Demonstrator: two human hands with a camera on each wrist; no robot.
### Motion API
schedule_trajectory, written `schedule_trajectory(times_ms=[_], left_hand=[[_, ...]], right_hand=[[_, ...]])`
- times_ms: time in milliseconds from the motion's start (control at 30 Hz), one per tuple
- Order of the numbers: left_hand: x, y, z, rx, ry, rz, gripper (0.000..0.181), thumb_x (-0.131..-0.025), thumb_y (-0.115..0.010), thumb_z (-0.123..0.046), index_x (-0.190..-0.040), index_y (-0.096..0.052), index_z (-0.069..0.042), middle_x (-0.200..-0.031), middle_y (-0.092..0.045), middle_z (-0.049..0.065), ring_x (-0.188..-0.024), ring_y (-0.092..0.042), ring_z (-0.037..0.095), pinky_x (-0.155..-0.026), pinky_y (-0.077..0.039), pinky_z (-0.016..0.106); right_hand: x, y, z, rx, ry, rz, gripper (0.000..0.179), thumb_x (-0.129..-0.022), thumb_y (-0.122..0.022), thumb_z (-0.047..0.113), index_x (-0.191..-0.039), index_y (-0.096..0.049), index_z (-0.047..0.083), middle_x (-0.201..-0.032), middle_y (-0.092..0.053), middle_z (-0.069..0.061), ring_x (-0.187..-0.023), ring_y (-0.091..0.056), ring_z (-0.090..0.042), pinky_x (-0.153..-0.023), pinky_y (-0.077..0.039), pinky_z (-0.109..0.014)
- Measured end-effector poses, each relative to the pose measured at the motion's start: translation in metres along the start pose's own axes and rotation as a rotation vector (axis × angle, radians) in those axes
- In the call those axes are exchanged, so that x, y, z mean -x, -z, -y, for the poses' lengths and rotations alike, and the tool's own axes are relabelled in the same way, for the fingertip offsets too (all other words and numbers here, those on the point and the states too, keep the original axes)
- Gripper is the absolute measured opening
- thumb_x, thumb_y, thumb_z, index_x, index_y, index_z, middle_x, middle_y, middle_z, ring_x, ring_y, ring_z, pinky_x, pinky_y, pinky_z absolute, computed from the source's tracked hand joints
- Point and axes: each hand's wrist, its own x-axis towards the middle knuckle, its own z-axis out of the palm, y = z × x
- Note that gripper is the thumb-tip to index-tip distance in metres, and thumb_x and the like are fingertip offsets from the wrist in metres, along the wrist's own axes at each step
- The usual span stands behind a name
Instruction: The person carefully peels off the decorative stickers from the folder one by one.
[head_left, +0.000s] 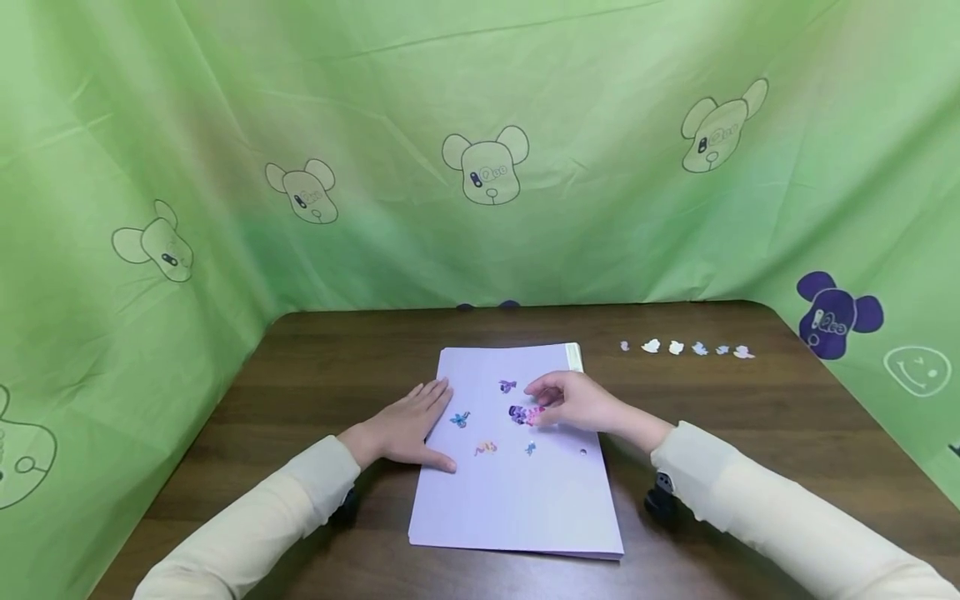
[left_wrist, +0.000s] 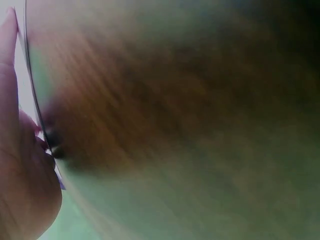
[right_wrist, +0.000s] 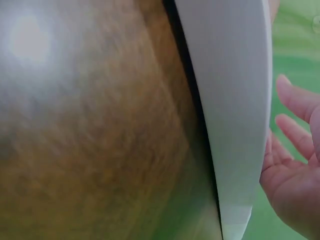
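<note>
A white sheet-like pad (head_left: 517,508) lies on the table, with several small colourful stickers on it. My left hand (head_left: 408,425) rests flat on its left edge, fingers straight and thumb out over the white surface. Over the pad's right side is my right hand (head_left: 577,402), its thumb and fingers loosely bent and apart. The thumb tip is at a purple and pink sticker (head_left: 520,414) and partly covers it. Around that lie a purple sticker (head_left: 507,386), a blue one (head_left: 460,419), a yellow-orange one (head_left: 486,447) and a small blue one (head_left: 530,448).
Several small cut-out pieces (head_left: 676,347) lie in a row on the brown wooden table (head_left: 337,350), beyond the pad to the right. A tiny dark spot (head_left: 582,452) marks the pad's right side. Green cloth (head_left: 390,108) with bear faces hangs around the table.
</note>
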Motion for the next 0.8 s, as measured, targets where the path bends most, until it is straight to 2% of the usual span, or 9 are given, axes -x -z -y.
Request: schedule_trajectory(times_ms=[133,333,600,800], left_hand=[[-0.001,-0.001,-0.001,-0.027,0.004,0.009,0.122,-0.074,-0.046,-0.086,-0.156,-0.009,-0.004,-0.162,0.0,0.011,-0.148,0.001,0.021,-0.117,-0.004,0.037],[-0.002,-0.001,-0.002,-0.071,-0.003,0.0,0.122,-0.074,-0.044,-0.087,-0.155,-0.011,-0.003,-0.162,-0.003,0.012,-0.148,-0.002,0.022,-0.117,-0.006,0.037],[0.001,0.0,-0.002,-0.113,-0.005,-0.003,0.121,-0.074,-0.041,-0.088,-0.155,-0.011,-0.003,-0.162,-0.004,0.012,-0.148,-0.002,0.022,-0.117,-0.006,0.037],[0.002,-0.001,-0.001,-0.112,-0.005,-0.005,0.121,-0.074,-0.041,-0.088,-0.155,-0.011,-0.003,-0.162,-0.004,0.012,-0.148,-0.002,0.022,-0.117,-0.006,0.036]], right_hand=[[-0.004,0.0,-0.007,0.024,0.036,0.045,0.043,-0.075,-0.083,0.007,-0.112,-0.066,-0.006,-0.101,-0.068,-0.01,-0.093,-0.064,-0.024,-0.082,-0.053,-0.031],[-0.008,-0.002,-0.013,0.083,0.076,0.065,0.039,-0.076,-0.083,0.011,-0.11,-0.069,-0.002,-0.098,-0.066,-0.003,-0.09,-0.06,-0.019,-0.08,-0.05,-0.031],[-0.012,-0.008,-0.013,0.144,0.134,0.075,0.036,-0.076,-0.083,0.012,-0.107,-0.07,0.001,-0.088,-0.061,0.001,-0.082,-0.054,-0.015,-0.073,-0.047,-0.027],[-0.014,-0.01,-0.011,0.217,0.177,0.118,0.04,-0.077,-0.082,0.012,-0.112,-0.069,0.0,-0.092,-0.06,0.002,-0.083,-0.053,-0.013,-0.075,-0.047,-0.028]])
